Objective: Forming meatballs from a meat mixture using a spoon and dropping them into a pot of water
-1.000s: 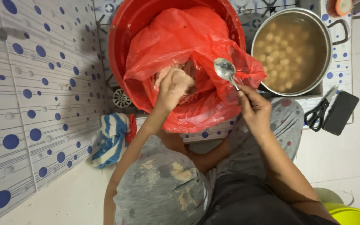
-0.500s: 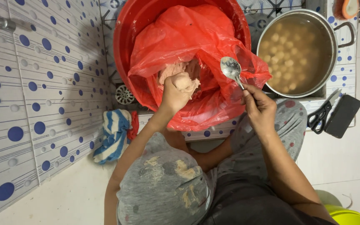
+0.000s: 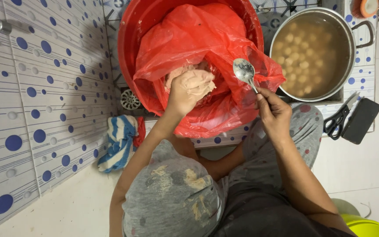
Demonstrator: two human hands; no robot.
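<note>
While a red plastic bag (image 3: 207, 48) is lining a red basin (image 3: 130, 52), the left hand (image 3: 181, 93) is squeezing a fistful of pale pink paste (image 3: 198, 82) over the bag's open mouth. Just beside it, the right hand (image 3: 275, 112) is gripping a metal spoon (image 3: 244, 71), bowl raised. Nearby, a steel pot (image 3: 314, 52) is holding pale balls in cloudy broth.
</note>
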